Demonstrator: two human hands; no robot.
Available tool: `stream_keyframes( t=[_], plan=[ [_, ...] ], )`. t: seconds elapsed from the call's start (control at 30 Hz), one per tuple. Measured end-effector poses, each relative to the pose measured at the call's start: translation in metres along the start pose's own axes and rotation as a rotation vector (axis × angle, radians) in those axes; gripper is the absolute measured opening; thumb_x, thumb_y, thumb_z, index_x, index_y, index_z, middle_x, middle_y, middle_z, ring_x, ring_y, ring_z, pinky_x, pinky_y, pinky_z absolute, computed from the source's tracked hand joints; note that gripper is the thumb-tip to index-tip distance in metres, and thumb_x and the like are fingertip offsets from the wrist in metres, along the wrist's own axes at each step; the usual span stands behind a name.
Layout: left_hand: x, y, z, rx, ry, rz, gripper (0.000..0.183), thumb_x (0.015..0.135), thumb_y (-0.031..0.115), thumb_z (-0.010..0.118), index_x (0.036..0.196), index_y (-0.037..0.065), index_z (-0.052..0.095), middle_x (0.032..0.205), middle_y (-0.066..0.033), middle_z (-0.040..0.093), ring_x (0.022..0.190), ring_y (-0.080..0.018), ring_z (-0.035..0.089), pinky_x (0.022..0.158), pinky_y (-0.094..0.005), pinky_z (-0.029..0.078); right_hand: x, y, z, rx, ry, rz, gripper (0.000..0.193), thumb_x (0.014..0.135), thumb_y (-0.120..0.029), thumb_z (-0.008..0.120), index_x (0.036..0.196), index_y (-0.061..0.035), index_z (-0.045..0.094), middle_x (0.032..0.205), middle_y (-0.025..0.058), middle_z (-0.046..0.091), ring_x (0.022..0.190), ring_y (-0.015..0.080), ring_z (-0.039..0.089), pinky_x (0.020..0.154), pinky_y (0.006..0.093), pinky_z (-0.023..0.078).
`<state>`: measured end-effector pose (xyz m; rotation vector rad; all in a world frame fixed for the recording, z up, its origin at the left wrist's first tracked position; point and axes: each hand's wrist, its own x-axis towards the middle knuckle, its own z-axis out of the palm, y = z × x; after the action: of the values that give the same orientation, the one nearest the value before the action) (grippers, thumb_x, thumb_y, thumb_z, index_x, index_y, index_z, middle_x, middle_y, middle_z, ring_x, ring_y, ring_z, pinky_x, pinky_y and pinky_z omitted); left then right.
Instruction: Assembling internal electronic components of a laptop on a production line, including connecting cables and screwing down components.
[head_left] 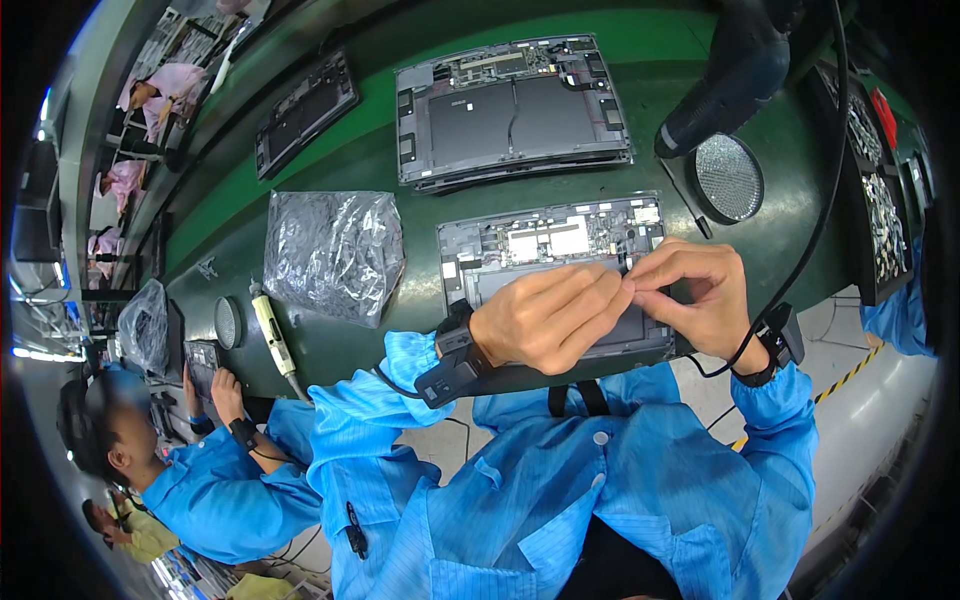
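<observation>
An opened laptop base [545,238] lies on the green bench in front of me, its circuit board and inner parts exposed. Over its right side my two hands meet at the fingertips. My left hand [560,315], palm down, has its fingers closed in a pinch and covers part of the base. My right hand [705,290] pinches thumb and forefinger together beside it. Whatever lies between the fingertips is too small or hidden to make out. Just above the right hand, a thin dark tool [688,200] rests beside a round dish [727,178] with a silvery, bumpy surface.
Behind the base sits a stack of opened laptop bases [515,115]; another base [305,115] leans far left. A dark plastic-wrapped bundle [335,250] and a pale power screwdriver [268,330] lie left. A black cable [835,190] hangs right, near parts trays [885,225]. A co-worker [200,490] works at left.
</observation>
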<state>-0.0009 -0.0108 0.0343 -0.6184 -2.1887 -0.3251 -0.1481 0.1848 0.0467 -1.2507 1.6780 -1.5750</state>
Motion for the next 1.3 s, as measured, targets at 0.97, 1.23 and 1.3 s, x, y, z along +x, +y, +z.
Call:
stream_keyframes(
  t=[0.97,1.23,1.3],
  plan=[
    [-0.023,-0.009,0.024,-0.039,-0.344,-0.513,0.055,0.087,0.026,0.087,0.138,0.012,0.075,0.146,-0.0221,0.056,0.136,-0.0416,0.055,0.112,-0.0577,0.042,0.023,0.047,-0.019,-0.857,-0.061,-0.508,0.036,0.073,0.001,0.082,0.108,0.0034,0.076,0.108,0.0136,0.069,0.096,0.0326,0.067,0.082,0.0427,0.056],
    [-0.019,-0.007,0.027,0.011,-0.365,-0.426,0.054,0.086,0.025,0.085,0.136,0.011,0.073,0.144,-0.0245,0.056,0.135,-0.0435,0.056,0.111,-0.0604,0.042,0.076,0.012,-0.045,0.155,0.262,-0.291,0.074,0.113,-0.039,0.056,0.169,0.0049,0.035,0.148,0.0265,0.066,0.135,0.0315,0.067,0.115,0.0455,0.050],
    [-0.020,-0.010,0.025,0.010,-0.377,-0.462,0.054,0.085,0.025,0.086,0.135,0.011,0.074,0.145,-0.0257,0.055,0.135,-0.0439,0.056,0.111,-0.0606,0.042,0.101,0.002,-0.043,0.344,0.023,-0.309,0.065,0.112,-0.023,0.066,0.168,-0.0021,0.040,0.140,0.0215,0.070,0.116,0.0261,0.074,0.101,0.0415,0.059]
  ],
)
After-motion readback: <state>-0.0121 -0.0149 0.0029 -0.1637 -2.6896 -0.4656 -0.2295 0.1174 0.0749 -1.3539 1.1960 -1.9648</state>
